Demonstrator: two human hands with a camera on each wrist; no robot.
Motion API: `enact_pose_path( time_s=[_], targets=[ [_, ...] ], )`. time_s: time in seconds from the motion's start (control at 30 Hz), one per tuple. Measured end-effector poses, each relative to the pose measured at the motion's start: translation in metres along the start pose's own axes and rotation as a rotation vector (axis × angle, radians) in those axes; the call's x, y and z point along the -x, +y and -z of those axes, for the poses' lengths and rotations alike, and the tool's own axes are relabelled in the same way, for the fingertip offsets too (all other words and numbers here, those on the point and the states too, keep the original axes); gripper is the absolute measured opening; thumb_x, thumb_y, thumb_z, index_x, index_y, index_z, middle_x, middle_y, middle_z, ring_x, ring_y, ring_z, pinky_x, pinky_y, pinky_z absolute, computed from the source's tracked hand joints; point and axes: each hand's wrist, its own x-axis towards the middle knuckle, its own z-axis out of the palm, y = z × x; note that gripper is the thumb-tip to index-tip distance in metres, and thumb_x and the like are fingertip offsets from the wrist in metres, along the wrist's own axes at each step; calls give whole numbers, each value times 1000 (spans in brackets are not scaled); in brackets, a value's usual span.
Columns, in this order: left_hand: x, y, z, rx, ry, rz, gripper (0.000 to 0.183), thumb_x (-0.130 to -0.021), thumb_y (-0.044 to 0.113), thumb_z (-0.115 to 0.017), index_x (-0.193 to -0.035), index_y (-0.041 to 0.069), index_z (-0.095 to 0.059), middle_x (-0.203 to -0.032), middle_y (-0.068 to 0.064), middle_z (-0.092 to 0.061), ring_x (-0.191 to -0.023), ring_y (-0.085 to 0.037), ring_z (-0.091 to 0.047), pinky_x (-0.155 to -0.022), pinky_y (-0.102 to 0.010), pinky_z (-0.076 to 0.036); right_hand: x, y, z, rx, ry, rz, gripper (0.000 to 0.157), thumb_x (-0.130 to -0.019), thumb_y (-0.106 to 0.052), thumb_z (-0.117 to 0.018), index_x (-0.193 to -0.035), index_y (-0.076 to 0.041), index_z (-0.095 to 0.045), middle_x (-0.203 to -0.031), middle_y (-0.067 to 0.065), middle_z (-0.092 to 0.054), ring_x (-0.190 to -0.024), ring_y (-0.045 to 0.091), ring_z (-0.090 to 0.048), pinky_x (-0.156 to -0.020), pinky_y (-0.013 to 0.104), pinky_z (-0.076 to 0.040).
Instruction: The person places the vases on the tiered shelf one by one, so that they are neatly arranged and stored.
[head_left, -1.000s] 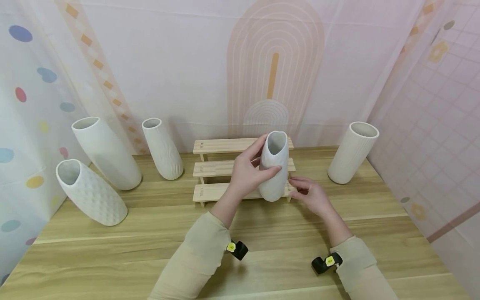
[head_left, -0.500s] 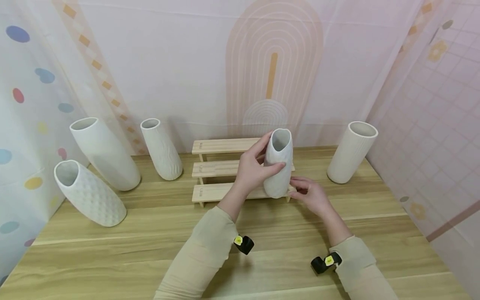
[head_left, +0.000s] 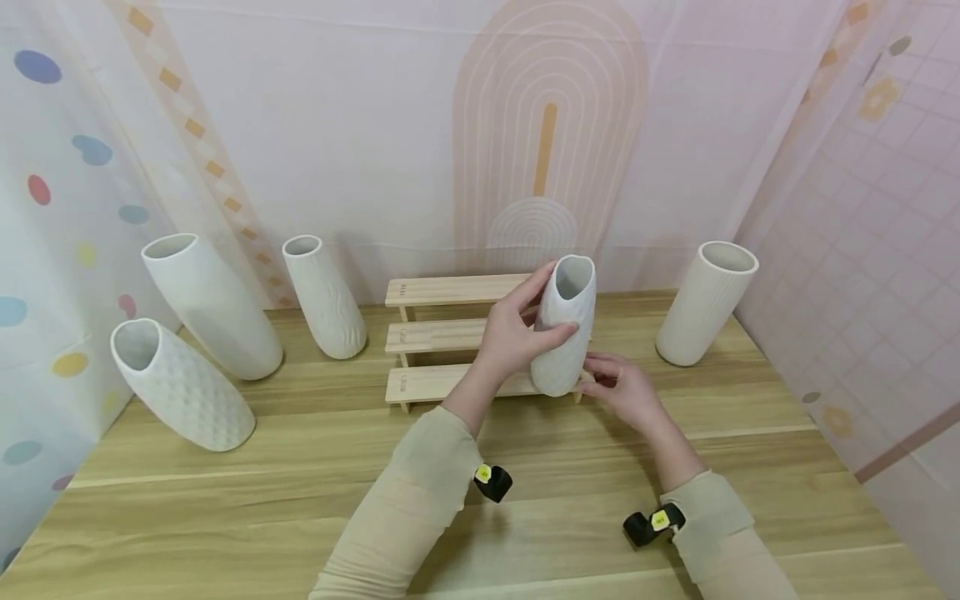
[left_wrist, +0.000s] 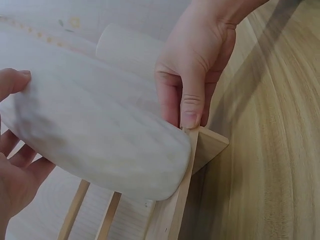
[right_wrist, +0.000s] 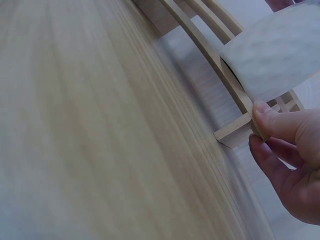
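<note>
Right of centre in the head view, a white vase with a notched rim (head_left: 562, 346) is gripped by the left hand (head_left: 517, 333), its thumb laid across the near side and its fingers behind. The vase is tilted slightly, with its base at the right end of the lowest step of a three-tier wooden stand (head_left: 431, 383); whether its weight is borne there cannot be told. That same end of the step is pinched between thumb and fingers by the right hand (head_left: 624, 393), just beside the base. At the left of the frame, a dimpled vase (head_left: 191, 396), a tall smooth vase (head_left: 217, 312) and a wavy-grooved vase (head_left: 327, 304) are stood on the wooden table (head_left: 225, 517). A straight cylindrical vase (head_left: 705, 308) is placed at the right, well apart from the stand. The upper frame is filled by a patterned curtain (head_left: 337, 125).
</note>
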Motion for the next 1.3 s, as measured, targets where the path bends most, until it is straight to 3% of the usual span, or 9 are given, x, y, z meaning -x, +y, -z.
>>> enact_pose_path(
  time_s=[0.5, 0.73, 1.13, 1.3],
  targets=[
    [-3, -6, 7, 88, -73, -45, 77, -82, 1, -78, -151, 13, -44, -146, -4, -50, -121, -21, -56, -100, -37, -48, 1, -5, 0, -44, -13, -25, 39, -88, -7, -75, -124, 4, -66, -132, 22, -59, -109, 33, -60, -88, 38, -53],
    [-1, -11, 9, 100, -115, -35, 78, -85, 2, -77, -153, 14, -40, -149, -3, -47, -126, -21, -53, -105, -38, -43, 2, -3, 1, -51, -23, -12, 40, -89, -8, -74, -127, 3, -64, -132, 22, -59, -109, 34, -61, -90, 44, -52],
    [28, -21, 24, -2, -58, 43, 66, -87, 8, -77, -147, 13, -49, -137, -6, -59, -126, -20, -53, -104, -47, -44, 4, -2, 2, -56, -22, -26, 40, -89, -8, -74, -127, 1, -65, -133, 19, -60, -106, 30, -62, -87, 38, -53],
    [42, -20, 38, -23, -40, 24, 64, -88, 7, -77, -145, 11, -50, -137, -11, -58, -123, -26, -56, -101, -45, -47, 4, -2, 3, -61, -20, -13, 40, -89, -6, -74, -127, 3, -65, -132, 21, -59, -104, 31, -62, -86, 34, -53]
  ],
)
